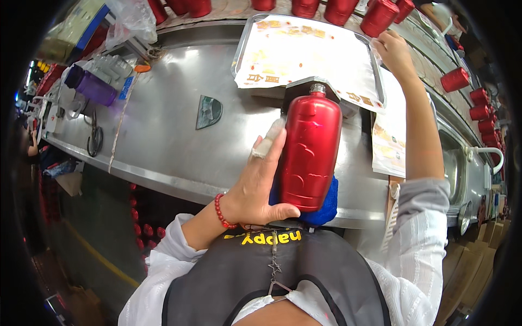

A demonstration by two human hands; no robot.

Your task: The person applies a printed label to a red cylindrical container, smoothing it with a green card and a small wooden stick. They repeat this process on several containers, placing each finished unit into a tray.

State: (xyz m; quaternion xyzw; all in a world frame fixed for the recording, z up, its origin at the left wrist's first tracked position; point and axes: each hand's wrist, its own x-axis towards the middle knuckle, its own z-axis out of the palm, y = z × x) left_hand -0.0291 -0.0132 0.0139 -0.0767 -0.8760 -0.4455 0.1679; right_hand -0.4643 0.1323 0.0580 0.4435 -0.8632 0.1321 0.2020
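A glossy red glass bottle (312,152) with raised cloud-like shapes lies in front of me, its bare threaded neck pointing away and its base towards me. My left hand (255,179) lies against the bottle's left side, fingers stretched out, thumb spread by the base; tape wraps one finger. Under the bottle show a blue cloth (325,204) and a dark angled support (296,86). Beyond it, a metal tray (237,61) carries a white sheet with gold printed patterns (304,51). At the sheet's far right corner my right hand (392,51) has its fingers curled together; what they pinch is unclear.
A dark, round-edged flat piece (209,112) lies on the steel table (163,108). Leftward are scissors (94,138) and a purple bottle (91,87). More red bottles (379,17) line the slatted conveyor behind. Further printed sheets (388,141) lie right, near a sink (452,163).
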